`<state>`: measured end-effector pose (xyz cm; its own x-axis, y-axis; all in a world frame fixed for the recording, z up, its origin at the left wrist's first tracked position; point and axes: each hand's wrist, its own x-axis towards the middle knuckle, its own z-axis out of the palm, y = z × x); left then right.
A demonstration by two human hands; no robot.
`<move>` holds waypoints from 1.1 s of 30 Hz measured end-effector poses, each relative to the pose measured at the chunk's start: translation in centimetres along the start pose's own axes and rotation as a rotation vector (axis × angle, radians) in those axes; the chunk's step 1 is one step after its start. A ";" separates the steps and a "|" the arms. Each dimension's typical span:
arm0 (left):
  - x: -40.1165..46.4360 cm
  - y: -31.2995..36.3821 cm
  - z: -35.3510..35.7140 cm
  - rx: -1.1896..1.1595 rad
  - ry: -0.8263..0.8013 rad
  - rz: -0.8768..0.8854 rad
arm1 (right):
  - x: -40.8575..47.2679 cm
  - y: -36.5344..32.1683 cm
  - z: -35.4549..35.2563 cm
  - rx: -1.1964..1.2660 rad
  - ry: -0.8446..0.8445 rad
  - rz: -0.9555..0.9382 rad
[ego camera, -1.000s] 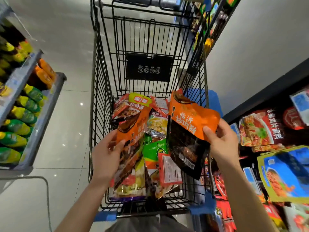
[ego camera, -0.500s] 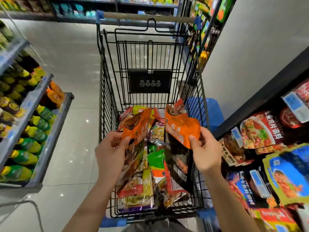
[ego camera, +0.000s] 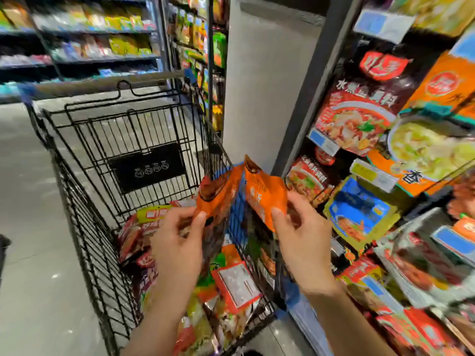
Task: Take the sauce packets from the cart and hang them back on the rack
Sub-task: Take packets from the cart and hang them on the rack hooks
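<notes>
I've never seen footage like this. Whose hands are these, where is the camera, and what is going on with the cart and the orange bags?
There is no machine here: a person wears a wide-angle camera on the head, looking forward and down, so you see that person's own two arms. The picture is a little blurred. The left hand pinches one orange sauce packet and the right hand pinches another orange sauce packet, both lifted above the black wire shopping cart. More sauce packets lie piled in the cart's bottom. To the right stands the rack, where similar packets hang, such as a blue packet. Store shelves show in the background. The job is to hang the cart's packets back there.
</notes>
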<state>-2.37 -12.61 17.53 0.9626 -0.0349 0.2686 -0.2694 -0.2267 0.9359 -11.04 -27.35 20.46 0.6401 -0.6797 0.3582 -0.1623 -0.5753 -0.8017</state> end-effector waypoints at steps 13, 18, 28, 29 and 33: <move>-6.4 12.8 6.4 -0.365 -0.362 0.399 | -2.9 -2.4 -9.9 -0.026 0.182 -0.341; -11.2 18.2 7.2 -0.469 -0.467 0.453 | -5.1 -1.4 -16.6 0.051 0.117 -0.395; -19.9 23.6 9.8 -0.454 -0.319 0.488 | -10.7 0.5 -27.3 -0.090 -0.063 -0.472; -20.6 24.0 10.1 -0.448 -0.310 0.498 | -11.2 0.7 -28.3 -0.096 -0.092 -0.469; -22.8 25.3 11.3 -0.473 -0.275 0.507 | -12.2 2.5 -34.3 -0.264 0.176 -0.486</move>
<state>-30.78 -28.58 32.51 0.6725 -0.2805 0.6849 -0.6059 0.3228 0.7271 -45.06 -36.10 30.53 0.5568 -0.3620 0.7476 -0.0776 -0.9188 -0.3871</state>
